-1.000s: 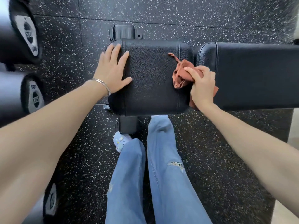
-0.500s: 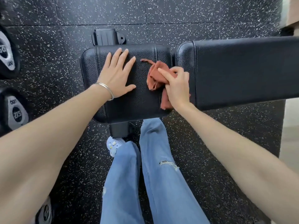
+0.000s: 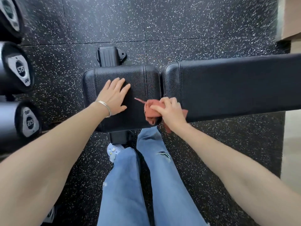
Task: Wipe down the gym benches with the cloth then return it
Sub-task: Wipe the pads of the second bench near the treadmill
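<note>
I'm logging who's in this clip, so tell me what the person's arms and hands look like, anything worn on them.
Both arms are bare from the hands to the frame's edge, with no sleeves, gloves or watch in view. The left hand has a thin silver bangle around its wrist, seemingly two slim rings together. The right hand and its wrist carry nothing. No rings show on the visible fingers.

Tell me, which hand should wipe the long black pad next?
The right hand, probably. Its fingers already clutch the cloth right beside the long pad, while the left hand lies flat and empty on the short pad.
</note>
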Demonstrator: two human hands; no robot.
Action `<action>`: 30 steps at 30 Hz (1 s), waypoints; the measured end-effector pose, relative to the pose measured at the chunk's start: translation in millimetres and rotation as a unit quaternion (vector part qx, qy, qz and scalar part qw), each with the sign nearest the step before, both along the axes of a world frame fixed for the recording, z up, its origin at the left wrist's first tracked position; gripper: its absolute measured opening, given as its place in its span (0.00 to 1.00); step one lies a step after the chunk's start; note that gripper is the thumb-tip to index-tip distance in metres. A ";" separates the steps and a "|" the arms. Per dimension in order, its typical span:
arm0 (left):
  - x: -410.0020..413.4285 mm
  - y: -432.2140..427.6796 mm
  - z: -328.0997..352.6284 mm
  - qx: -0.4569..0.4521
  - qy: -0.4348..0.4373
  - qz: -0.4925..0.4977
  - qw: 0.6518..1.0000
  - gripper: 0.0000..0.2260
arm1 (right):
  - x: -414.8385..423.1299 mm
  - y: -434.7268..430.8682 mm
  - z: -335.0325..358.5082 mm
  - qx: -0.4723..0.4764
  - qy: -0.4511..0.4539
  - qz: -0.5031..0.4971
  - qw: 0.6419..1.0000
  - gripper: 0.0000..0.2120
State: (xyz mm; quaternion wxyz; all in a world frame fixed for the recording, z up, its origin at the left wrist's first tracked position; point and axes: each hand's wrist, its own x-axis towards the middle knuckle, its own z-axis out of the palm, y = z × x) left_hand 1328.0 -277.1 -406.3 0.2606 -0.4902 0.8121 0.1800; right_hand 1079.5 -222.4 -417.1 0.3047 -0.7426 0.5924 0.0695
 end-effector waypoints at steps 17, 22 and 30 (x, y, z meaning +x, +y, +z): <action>-72.6 -24.4 -18.9 -0.036 0.050 0.017 0.998 0.38 | -51.8 -12.9 -1.1 -0.034 0.061 -0.068 0.995 0.28; -74.7 -29.7 -23.4 -0.044 0.054 -0.001 0.998 0.39 | -43.5 -65.3 -12.0 -0.049 0.029 -0.151 0.987 0.25; -73.3 -29.9 -23.5 -0.041 0.043 -0.006 0.998 0.39 | -29.1 -117.2 -12.5 -0.063 0.072 -0.174 0.980 0.21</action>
